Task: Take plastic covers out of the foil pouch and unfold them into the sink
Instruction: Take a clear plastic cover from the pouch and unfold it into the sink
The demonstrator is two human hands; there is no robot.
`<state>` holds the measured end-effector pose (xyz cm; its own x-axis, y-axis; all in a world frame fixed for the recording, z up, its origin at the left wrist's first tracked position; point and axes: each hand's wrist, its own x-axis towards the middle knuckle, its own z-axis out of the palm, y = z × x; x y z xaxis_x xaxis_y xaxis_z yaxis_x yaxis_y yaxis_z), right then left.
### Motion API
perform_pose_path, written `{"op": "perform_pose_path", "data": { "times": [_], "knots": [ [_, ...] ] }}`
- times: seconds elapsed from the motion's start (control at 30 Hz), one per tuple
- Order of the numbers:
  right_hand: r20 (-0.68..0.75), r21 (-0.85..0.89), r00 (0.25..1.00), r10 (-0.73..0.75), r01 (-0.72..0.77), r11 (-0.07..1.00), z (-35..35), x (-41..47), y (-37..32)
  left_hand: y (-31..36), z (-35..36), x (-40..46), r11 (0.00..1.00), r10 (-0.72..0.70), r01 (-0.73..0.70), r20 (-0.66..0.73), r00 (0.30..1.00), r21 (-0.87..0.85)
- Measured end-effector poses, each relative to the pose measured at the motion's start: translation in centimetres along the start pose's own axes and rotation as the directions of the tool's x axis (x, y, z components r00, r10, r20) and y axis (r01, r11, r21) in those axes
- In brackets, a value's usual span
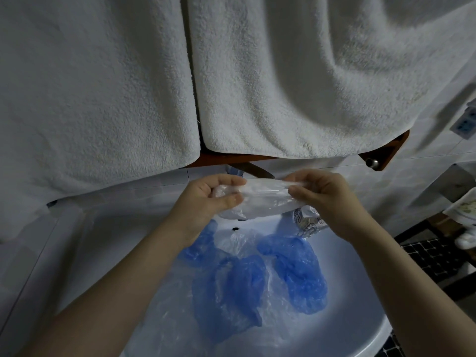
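Clear crinkled plastic cover (265, 199) pinched at both ends, left hand (213, 199) and right hand (327, 194), stretched above white sink (360, 292). Blue covers (298, 269) already dropped at 6 o'clock. Unfolding underway; wider spread needed, then release.

No text, brand, number or sign can be read. The pouch (307, 220) under the right hand (327, 193), at about three o'clock from the frame's centre, bears dark looping marks, too small and blurred to tell as letters.
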<state>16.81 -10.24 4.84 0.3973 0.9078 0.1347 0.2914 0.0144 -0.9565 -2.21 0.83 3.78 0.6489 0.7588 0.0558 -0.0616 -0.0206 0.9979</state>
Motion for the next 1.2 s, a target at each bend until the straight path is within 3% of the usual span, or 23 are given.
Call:
{"op": "perform_pose_path", "data": {
  "times": [0.13, 0.3, 0.37, 0.43, 0.57, 0.7, 0.77, 0.8, 0.87, 0.93, 1.03, 1.13, 1.2],
  "knots": [
    [0.134, -0.443, 0.982, -0.134, 0.181, 0.878, -1.2, -0.1, -0.9, 0.0, -0.5, -0.1, 0.998, -0.05, 0.052, 0.071, 0.996, -0.029],
    [0.149, -0.689, 0.948, -0.28, 0.303, 0.658, -1.9, -0.1, -1.4, 0.2, 0.1, -0.1, 0.995, -0.102, 0.099, 0.078, 0.992, 0.032],
    [0.21, -0.698, 0.916, -0.341, 0.385, 0.604, -2.1, 0.1, -1.4, 0.5, 0.5, -0.2, 0.99, -0.105, 0.1, 0.038, 0.994, 0.1],
    [0.266, -0.659, 0.912, -0.313, 0.409, 0.631, -2.1, 0.2, -1.5, 0.5, 0.9, -0.2, 0.974, -0.065, 0.07, -0.031, 0.997, 0.214],
    [0.256, -0.508, 0.958, -0.13, 0.247, 0.825, -2.6, -0.3, -2.6, 0.5, 0.8, 0.1, 0.91, 0.048, -0.027, -0.039, 0.998, 0.414],
    [0.251, -0.357, 0.968, 0.006, 0.087, 0.93, -3.8, -0.1, -1.9, 0.8, 0.0, 0.0, 0.911, 0.012, -0.057, 0.111, 0.994, 0.409],
    [0.215, -0.444, 0.974, 0.066, 0.037, 0.895, -3.8, 0.1, -1.2, 0.7, 0.0, -0.1, 0.907, -0.013, -0.041, 0.123, 0.992, 0.42],
    [0.152, -0.58, 0.987, 0.05, 0.048, 0.813, -3.4, 0.2, -0.9, 0.5, 0.1, -0.1, 0.899, -0.01, -0.033, 0.097, 0.995, 0.436],
    [0.034, -0.809, 0.989, -0.143, 0.111, 0.577, -1.5, -0.2, -1.2, 0.2, 0.4, -0.1, 0.881, 0.001, -0.028, 0.057, 0.998, 0.472],
    [0.098, -0.854, 0.944, -0.315, 0.243, 0.461, 1.2, -0.7, -2.2, 0.3, 0.8, -0.1, 0.864, -0.003, -0.035, 0.075, 0.997, 0.502],
    [0.266, -0.816, 0.929, -0.256, 0.358, 0.453, 4.0, -0.6, -2.4, 0.7, 1.2, -0.2, 0.861, 0.005, -0.054, 0.097, 0.995, 0.506],
    [0.381, -0.652, 0.895, -0.232, 0.438, 0.619, 4.1, -0.4, -1.5, 0.9, 0.6, -0.4, 0.86, -0.035, 0.002, 0.055, 0.998, 0.51],
    [0.44, -0.617, 0.867, -0.235, 0.482, 0.622, 3.4, -0.3, -1.1, 1.1, -0.2, -0.7, 0.911, -0.1, 0.068, 0.058, 0.993, 0.407]
  ]
}}
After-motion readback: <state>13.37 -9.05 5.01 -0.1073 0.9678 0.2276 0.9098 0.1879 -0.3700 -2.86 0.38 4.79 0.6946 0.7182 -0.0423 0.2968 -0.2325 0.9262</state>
